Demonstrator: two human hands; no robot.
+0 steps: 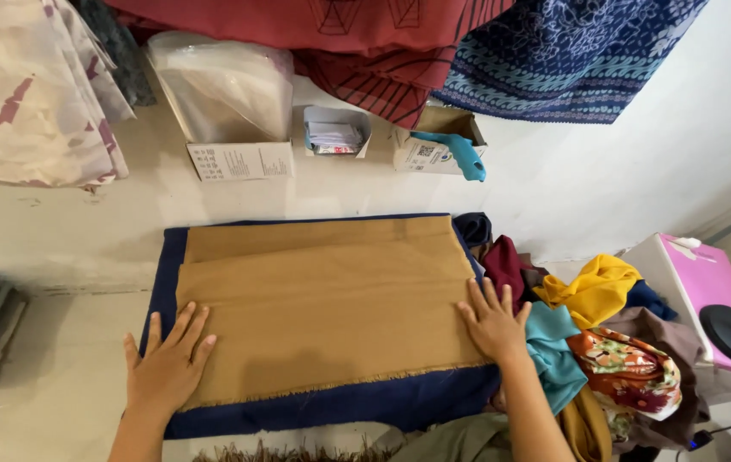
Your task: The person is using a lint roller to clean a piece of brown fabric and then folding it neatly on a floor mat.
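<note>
A tan cloth [322, 299], folded flat, lies on a dark blue pad [340, 409] on the floor. My left hand [167, 364] rests flat on the cloth's near left corner, fingers spread. My right hand [494, 321] presses flat on the cloth's right edge, fingers apart, beside a teal cloth [553, 346]. Neither hand holds anything.
A heap of coloured cloths [613, 342] lies to the right, with a yellow one [596, 287] on top. A pink box [707, 291] stands far right. Cardboard boxes [241, 158] line the wall, one holding a blue tool [459, 154]. Patterned fabrics [571, 51] hang above.
</note>
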